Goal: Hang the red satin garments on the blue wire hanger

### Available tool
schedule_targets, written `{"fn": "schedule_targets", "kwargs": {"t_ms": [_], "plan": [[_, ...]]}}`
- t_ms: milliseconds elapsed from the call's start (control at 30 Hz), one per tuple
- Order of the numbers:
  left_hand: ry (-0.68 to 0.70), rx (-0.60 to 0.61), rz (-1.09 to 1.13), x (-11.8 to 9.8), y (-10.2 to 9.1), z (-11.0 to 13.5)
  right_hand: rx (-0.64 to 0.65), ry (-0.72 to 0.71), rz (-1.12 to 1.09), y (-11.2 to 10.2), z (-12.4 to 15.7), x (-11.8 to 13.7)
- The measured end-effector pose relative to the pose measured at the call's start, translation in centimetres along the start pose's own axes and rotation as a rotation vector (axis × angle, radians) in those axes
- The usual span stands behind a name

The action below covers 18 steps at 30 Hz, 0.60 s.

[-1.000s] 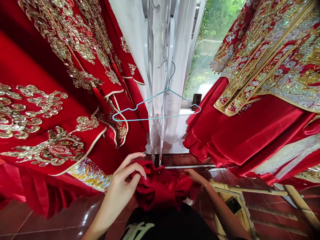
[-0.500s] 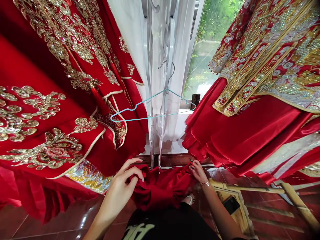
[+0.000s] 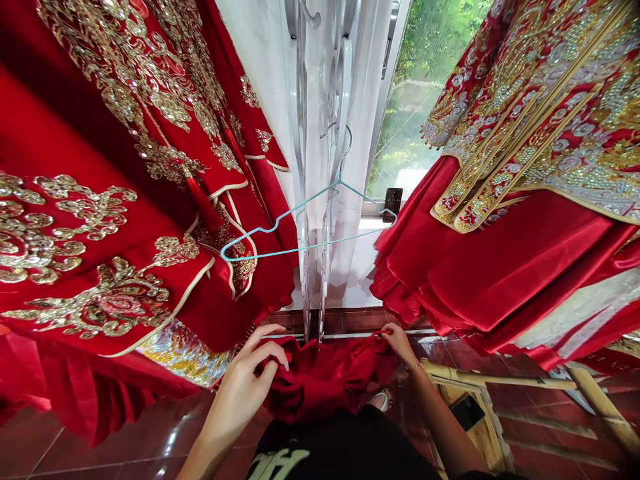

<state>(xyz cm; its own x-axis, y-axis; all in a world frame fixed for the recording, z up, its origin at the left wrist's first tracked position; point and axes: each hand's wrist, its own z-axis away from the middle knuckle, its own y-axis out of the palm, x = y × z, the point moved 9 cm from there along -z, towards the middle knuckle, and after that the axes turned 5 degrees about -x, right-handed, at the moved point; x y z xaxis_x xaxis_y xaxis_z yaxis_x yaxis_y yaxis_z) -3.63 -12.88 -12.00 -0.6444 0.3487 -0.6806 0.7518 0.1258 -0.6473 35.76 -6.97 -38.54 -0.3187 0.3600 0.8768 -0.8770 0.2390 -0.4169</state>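
Probably soft and slippery (note the sheen), the red cloth (image 3: 323, 390) suits edge grips; the left hand (image 3: 246, 373) and right hand (image 3: 401, 345) each pinch it.

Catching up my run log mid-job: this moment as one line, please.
left hand: at red cloth, grip unclear | right hand: pinching red cloth's edge | blue hanger: hanging beyond hands

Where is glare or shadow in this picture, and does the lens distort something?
In the head view, glare streaks the tiled floor at lower left and the window is very bright; same head view, shadowed folds darken the bundled red fabric; again head view, the beaded jacket leans outward, probably wide-angle distortion.
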Motion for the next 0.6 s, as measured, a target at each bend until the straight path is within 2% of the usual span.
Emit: {"fn": "schedule_targets", "kwargs": {"t_ms": [200,333,433,533,600], "plan": [[-0.016,0.007,-0.003,0.6,0.5,0.2,0.133,0.089,-0.362,2.6,1.6,-0.3],[-0.060,0.039,-0.024,1.9,1.0,0.1,0.137,0.090,-0.596,2.6,2.9,1.0],[-0.188,0.127,-0.137,4.7,2.0,-0.2,0.179,0.066,-0.721,2.1,3.9,3.5],[-0.352,0.299,-0.361,9.2,3.4,0.1,0.264,-0.002,-0.818,1.7,5.4,7.2],[-0.430,0.432,-0.522,12.7,4.3,1.0,0.264,-0.059,-0.867,1.1,6.6,9.7]]}}
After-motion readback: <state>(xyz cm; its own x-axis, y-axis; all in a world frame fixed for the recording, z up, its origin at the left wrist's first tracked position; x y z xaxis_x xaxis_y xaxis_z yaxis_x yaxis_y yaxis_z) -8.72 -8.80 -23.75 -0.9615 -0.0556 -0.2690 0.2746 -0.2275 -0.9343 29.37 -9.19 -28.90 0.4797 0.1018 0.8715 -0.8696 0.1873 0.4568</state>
